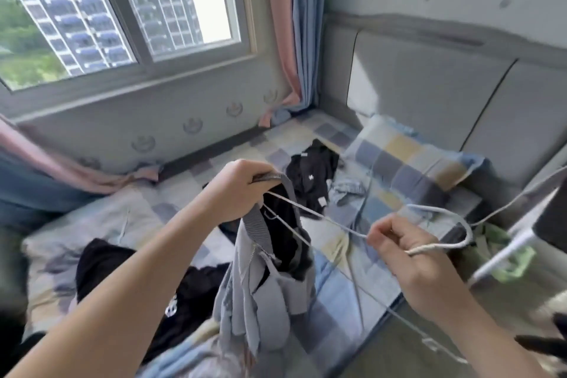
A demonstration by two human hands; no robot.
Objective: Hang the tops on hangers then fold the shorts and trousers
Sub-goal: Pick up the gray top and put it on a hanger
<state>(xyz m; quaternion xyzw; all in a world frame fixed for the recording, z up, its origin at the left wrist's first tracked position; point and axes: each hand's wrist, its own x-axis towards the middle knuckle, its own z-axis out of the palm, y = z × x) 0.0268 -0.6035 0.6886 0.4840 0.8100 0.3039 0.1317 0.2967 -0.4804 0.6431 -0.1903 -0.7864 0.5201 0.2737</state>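
Observation:
My left hand (237, 190) grips the ribbed collar of a grey zip-up top (257, 294), which hangs down over the bed with its dark lining showing. My right hand (405, 252) holds a thin white wire hanger (441, 244) near its hook. One hanger arm runs left into the neck opening of the grey top, just under my left hand. Black garments lie on the bed: one pile (311, 176) behind my hands, another (122, 279) below my left forearm.
The bed has a checked sheet (349, 282) and a checked pillow (408, 163) against a grey padded headboard (429, 95). A small blue-grey garment (348, 190) lies by the pillow. A window and pink-blue curtains stand at the left. A white cable and green item (506, 258) sit at the right.

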